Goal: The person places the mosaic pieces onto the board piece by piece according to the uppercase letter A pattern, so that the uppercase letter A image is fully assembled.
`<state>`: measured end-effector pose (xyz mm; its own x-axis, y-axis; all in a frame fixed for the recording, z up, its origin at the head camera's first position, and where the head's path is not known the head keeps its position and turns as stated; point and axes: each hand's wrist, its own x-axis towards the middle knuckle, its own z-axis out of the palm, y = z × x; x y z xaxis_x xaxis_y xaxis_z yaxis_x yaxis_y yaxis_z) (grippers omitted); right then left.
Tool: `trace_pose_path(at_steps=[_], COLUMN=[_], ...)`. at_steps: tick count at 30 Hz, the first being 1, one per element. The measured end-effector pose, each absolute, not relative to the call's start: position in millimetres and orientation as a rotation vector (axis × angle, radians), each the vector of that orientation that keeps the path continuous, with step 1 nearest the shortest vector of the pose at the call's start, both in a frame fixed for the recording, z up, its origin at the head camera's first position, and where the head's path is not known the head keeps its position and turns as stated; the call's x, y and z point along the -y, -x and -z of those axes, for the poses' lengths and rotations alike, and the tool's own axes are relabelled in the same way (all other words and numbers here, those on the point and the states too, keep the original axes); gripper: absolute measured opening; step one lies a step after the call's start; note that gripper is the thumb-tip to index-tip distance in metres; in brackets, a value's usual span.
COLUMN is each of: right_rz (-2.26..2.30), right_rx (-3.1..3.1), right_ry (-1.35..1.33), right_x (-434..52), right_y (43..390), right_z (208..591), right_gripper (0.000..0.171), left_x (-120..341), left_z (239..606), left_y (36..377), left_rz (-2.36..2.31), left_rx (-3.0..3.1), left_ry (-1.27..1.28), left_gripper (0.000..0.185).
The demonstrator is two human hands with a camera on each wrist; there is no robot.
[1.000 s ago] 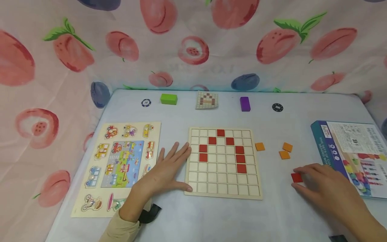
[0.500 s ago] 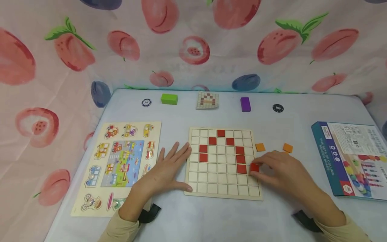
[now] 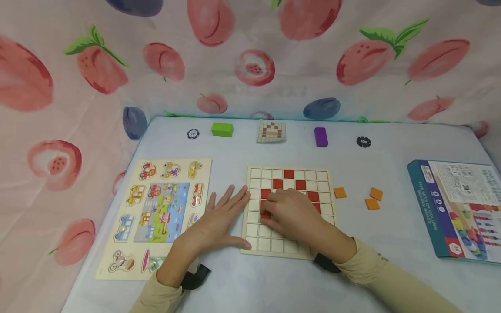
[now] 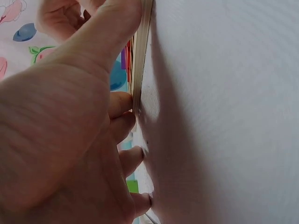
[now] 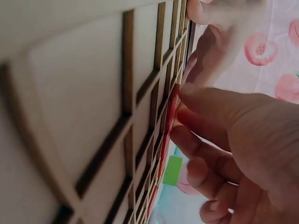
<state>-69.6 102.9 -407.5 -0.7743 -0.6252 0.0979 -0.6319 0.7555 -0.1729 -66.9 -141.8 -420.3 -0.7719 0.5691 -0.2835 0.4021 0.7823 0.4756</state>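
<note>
Centre of frame: the right hand (image 3: 291,213) pinched a red tile (image 3: 265,214) over the left columns of the grid board (image 3: 290,252). The left hand (image 3: 219,219) lay flat, fingers straight, bracing the board's left edge. The tile looked light, stiff and thin, best gripped by its edges.

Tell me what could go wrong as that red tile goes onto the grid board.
The right hand covers much of the grid board, so the red tile might land in a wrong cell. Its wrist lies over placed red tiles and could nudge them. The left hand only presses flat against the board's edge; the board may slide.
</note>
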Motion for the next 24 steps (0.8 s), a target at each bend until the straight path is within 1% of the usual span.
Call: trace_pose_path(at_steps=[6, 11, 14, 16, 19, 24], right_rz=[-0.292, -0.311, -0.341, -0.398, -0.480, -0.509], right_rx=[2.910, 2.928, 2.972, 3.009, 3.062, 3.152], right_ry=[-1.079, -1.098, -1.082, -1.038, -0.877, -0.553], right_x=[-106.4, -106.2, -116.2, -131.7, -168.2, -233.2], right_y=[65.3, 65.1, 64.8, 64.7, 65.7, 69.4], right_z=[407.8, 407.7, 406.5, 405.0, 402.4, 399.7], right_gripper=[0.026, 0.025, 0.023, 0.021, 0.023, 0.034], left_x=[140.1, 140.6, 139.8, 138.9, 138.2, 140.3], left_z=[419.9, 423.0, 425.8, 426.7, 426.2, 422.7], left_y=[66.9, 65.7, 65.1, 64.8, 64.9, 66.4], left_rz=[-0.547, -0.576, -0.597, -0.607, -0.604, -0.574], left_rx=[-2.561, -2.560, -2.553, -2.548, -2.545, -2.556], left_ry=[-0.742, -0.731, -0.725, -0.728, -0.736, -0.729], left_gripper=[0.124, 0.123, 0.123, 0.124, 0.124, 0.125])
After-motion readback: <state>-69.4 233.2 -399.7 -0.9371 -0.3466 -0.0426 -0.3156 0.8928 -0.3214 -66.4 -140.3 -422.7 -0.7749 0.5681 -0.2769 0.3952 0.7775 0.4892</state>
